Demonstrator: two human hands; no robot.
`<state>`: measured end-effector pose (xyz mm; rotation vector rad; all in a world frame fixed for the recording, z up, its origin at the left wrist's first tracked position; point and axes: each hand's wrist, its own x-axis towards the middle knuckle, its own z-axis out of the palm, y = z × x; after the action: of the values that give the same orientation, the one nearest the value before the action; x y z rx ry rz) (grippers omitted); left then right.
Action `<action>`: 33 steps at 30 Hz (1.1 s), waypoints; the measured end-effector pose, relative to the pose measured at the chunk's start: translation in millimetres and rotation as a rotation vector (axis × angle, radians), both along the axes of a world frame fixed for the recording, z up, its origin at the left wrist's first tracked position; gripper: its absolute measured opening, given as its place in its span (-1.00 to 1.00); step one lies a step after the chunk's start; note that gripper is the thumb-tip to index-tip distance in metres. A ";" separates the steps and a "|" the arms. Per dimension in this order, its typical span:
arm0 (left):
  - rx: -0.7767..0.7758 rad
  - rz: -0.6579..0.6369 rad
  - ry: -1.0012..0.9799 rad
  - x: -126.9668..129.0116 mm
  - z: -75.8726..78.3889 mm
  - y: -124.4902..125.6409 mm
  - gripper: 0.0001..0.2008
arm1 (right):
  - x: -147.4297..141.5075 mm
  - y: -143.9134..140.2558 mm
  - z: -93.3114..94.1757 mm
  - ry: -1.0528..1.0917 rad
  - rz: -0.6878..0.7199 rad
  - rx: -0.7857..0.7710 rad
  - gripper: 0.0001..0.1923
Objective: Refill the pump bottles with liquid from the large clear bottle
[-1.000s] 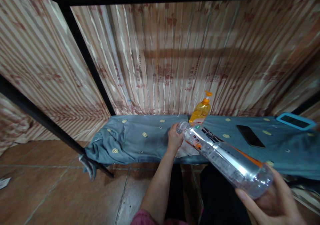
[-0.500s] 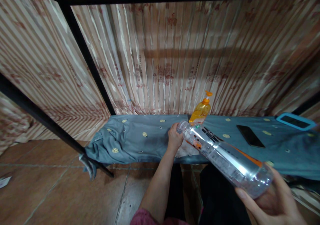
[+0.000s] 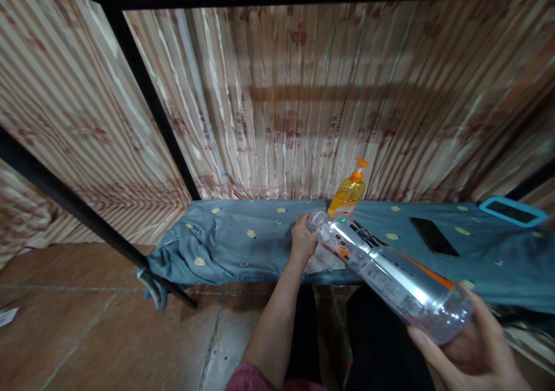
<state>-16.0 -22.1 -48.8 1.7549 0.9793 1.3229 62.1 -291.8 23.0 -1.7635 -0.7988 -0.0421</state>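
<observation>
A clear plastic bottle (image 3: 390, 269) with a silver and orange label lies slanted across the view, its neck up and to the left. My right hand (image 3: 477, 345) grips the base, thumb on the near side and fingers around the far side. At the neck, my left hand (image 3: 303, 238) is closed, its fingertips partly hidden behind the bottle. Just behind the bottle stands an orange pump bottle (image 3: 348, 193) holding yellow-orange liquid; its lower part is covered. Beneath the neck, a pale sheet or cloth (image 3: 323, 262) shows on the fabric.
A grey-blue patterned cloth (image 3: 234, 252) covers the low bench. To the right lie a black phone (image 3: 433, 236) and a blue-framed device (image 3: 514, 211). Dark metal posts (image 3: 147, 96) rise on the left, before a striped curtain (image 3: 286, 90). Brown tiles (image 3: 87, 316) form the floor.
</observation>
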 end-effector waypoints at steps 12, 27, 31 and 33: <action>0.016 -0.013 0.010 -0.2 -1.1 0.2 -0.82 | 3.6 -4.3 -7.2 0.120 0.023 0.018 0.13; -0.008 -0.006 0.006 -0.3 1.5 -0.5 -0.80 | 4.3 -3.1 -8.0 0.070 -0.040 -0.028 0.12; 0.001 -0.013 0.014 -0.6 0.6 -0.1 -0.82 | 5.5 -3.8 -9.2 0.117 -0.061 -0.046 0.15; 0.004 -0.011 0.016 -0.4 -0.1 0.3 -0.81 | 5.6 -3.4 -7.8 0.147 -0.006 -0.013 0.17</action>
<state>-16.4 -21.7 -48.9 1.7742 0.9756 1.3069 67.7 -295.2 15.2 -1.7596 -0.6888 0.0883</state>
